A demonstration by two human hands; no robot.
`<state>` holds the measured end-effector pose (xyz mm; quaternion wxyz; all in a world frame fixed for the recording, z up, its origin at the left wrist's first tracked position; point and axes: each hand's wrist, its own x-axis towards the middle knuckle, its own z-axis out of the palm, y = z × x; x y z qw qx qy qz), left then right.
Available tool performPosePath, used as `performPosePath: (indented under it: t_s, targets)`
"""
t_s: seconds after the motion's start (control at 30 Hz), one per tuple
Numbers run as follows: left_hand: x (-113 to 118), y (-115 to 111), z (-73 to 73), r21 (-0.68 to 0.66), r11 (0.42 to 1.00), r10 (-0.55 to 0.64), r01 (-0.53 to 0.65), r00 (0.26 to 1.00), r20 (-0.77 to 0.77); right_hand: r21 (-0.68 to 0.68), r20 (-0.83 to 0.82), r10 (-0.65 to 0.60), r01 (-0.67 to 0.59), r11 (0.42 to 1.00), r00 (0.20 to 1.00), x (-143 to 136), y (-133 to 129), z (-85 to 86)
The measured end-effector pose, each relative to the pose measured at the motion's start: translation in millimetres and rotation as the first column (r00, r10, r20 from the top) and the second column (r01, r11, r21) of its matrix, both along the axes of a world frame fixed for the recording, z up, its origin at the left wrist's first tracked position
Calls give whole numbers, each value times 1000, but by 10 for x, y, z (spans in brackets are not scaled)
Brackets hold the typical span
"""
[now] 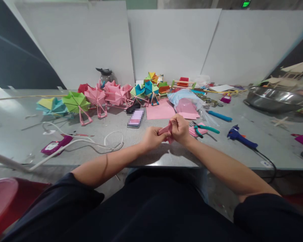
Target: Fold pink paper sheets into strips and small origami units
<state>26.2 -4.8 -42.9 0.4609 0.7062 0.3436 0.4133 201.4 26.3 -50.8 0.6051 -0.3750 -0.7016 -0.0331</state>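
Partly hidden, the pink paper (pixel 164 129) sits between my left hand (pixel 152 137), pinching one end, and my right hand (pixel 180 129), curled tight round the other. At one o'clock, sheets (pixel 186 108) show through the bag (pixel 179 96); towards three, I can't make out what the bowl (pixel 267 103) holds. The paper's visible strip slants lengthwise towards two o'clock.

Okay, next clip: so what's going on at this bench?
A person sits at a grey table, pinching a small piece of folded pink paper between the fingers of the left hand and right hand, just above the near edge. Pink sheets lie beyond the hands, with teal-handled pliers and a blue glue gun to the right, both unheld. Colorful folded-paper models stand along the back.
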Motion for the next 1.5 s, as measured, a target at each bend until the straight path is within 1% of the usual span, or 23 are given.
performPosePath:
  t_s: [0.1, 0.2, 0.33, 0.4, 0.47, 0.53, 0.6, 0.7, 0.83, 1.0, 1.07, 1.17, 1.3, 1.4, 1.5]
  targets:
    - [-13, 19, 20, 33, 999, 12, -10, 999, -52, 18, 20, -5, 4, 1000, 1000, 16, 10, -3]
    - [-18, 39, 48, 50, 998, 29, -25, 995, -92, -5, 58, -16, 16, 1000, 998, 44, 5, 15]
    - [-28, 57, 73, 71, 996, 50, -45, 996, -70, -87, 69, -16, 22, 996, 997, 89, -15, 97]
    - [-41, 75, 70, 58, 997, 53, -51, 998, -38, -163, 29, 39, -34, 986, 999, 124, -14, 159]
    - [-53, 107, 55, 28, 998, 49, -49, 999, 1, -257, -31, 141, -144, 956, 990, 168, 2, 220]
    - [-58, 148, 30, -6, 999, 45, -45, 997, 59, -353, -88, 244, -260, 899, 966, 206, 28, 264]
    - [-58, 187, 5, -46, 999, 31, -26, 991, 129, -428, -133, 308, -335, 840, 942, 223, 56, 281]
    - [-61, 223, -20, -82, 997, 9, 7, 982, 186, -478, -213, 323, -387, 789, 922, 205, 90, 261]
    - [-94, 233, -19, -62, 998, 26, -19, 994, 107, -514, -304, 303, -423, 746, 903, 161, 117, 216]
    - [-135, 248, 7, -72, 997, 34, -34, 999, -2, -521, -330, 280, -421, 742, 902, 165, 147, 205]
    - [-139, 260, 15, -107, 994, 26, -27, 1000, -11, -532, -314, 280, -413, 740, 907, 192, 173, 209]
    - [-138, 277, 14, -169, 986, -1, -1, 1000, -12, -546, -260, 271, -372, 750, 927, 254, 231, 216]
    - [-139, 302, -5, -167, 986, -15, 4, 998, -63, -579, -198, 265, -330, 745, 944, 320, 295, 218]
    - [-152, 318, -6, -167, 986, -39, 23, 995, -96, -578, -200, 261, -329, 747, 944, 322, 302, 224]
    - [-182, 319, 22, -198, 978, -78, 62, 994, -78, -558, -226, 238, -326, 763, 945, 307, 286, 241]
